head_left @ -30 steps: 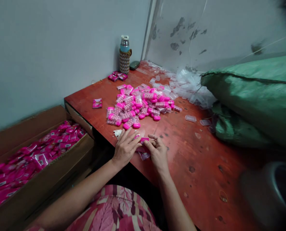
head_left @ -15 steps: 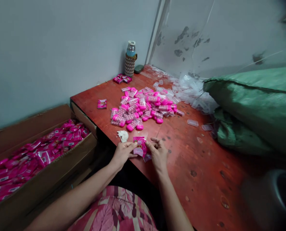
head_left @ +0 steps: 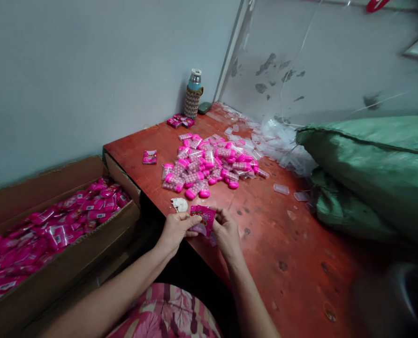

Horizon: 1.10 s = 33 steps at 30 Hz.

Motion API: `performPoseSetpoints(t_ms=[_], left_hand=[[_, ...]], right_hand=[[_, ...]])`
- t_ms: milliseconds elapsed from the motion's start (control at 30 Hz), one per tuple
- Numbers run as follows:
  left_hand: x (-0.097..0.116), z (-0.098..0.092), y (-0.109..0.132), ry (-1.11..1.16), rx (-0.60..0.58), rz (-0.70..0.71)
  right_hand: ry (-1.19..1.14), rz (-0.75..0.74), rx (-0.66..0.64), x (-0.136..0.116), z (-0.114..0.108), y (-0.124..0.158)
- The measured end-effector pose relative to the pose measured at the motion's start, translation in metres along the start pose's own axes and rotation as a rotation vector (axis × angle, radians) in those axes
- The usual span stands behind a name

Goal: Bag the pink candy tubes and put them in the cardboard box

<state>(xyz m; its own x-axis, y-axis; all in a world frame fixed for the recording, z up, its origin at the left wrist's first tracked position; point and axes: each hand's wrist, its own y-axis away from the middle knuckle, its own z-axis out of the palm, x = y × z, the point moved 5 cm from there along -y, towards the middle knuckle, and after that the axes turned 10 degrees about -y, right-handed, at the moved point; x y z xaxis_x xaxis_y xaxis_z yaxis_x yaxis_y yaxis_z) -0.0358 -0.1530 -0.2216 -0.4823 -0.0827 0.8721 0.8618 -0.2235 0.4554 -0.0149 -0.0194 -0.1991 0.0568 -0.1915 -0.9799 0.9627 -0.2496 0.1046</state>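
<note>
Between my two hands, over the table's near edge, is a pink printed wrapper (head_left: 205, 217) with a clear lower part. My left hand (head_left: 176, 230) pinches its left side between thumb and fingers. At its right side, my right hand (head_left: 227, 234) is closed on it, the fingertips partly behind the wrapper. Just beyond my left hand lies a crumpled white lump (head_left: 179, 204). Farther back is a heap of small clear containers with pink caps (head_left: 209, 162), filled with pale pink beads.
A cardboard box (head_left: 124, 224) of pink packets (head_left: 71, 211) stands at the left. On the red table (head_left: 286, 291) are a stack of pink cards (head_left: 149, 157), a bottle in a knitted sleeve (head_left: 193, 101), loose clear plastic pieces (head_left: 282, 145) and a big green sack (head_left: 367, 169) at the right.
The wrapper has tilted and shifted slightly left, and my right hand's fingers have curled in closer behind it. The view has tipped up a little.
</note>
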Motion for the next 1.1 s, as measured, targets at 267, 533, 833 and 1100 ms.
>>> performPoseSetpoints(t_ms=[267, 533, 833, 1100], left_hand=[[-0.003, -0.005, -0.003, 0.007, 0.033, 0.026], [-0.005, -0.027, 0.004, 0.057, 0.032, -0.009], [-0.008, -0.037, 0.006, 0.158, 0.046, -0.095], [-0.009, -0.038, 0.0, 0.389, 0.085, -0.156]], right_hand=[[-0.015, 0.017, 0.084, -0.002, -0.003, 0.005], [1.155, -0.164, 0.022, -0.013, -0.022, -0.025], [1.664, -0.683, -0.622, -0.027, 0.021, -0.094], [1.573, -0.451, -0.683, -0.031, 0.021, -0.103]])
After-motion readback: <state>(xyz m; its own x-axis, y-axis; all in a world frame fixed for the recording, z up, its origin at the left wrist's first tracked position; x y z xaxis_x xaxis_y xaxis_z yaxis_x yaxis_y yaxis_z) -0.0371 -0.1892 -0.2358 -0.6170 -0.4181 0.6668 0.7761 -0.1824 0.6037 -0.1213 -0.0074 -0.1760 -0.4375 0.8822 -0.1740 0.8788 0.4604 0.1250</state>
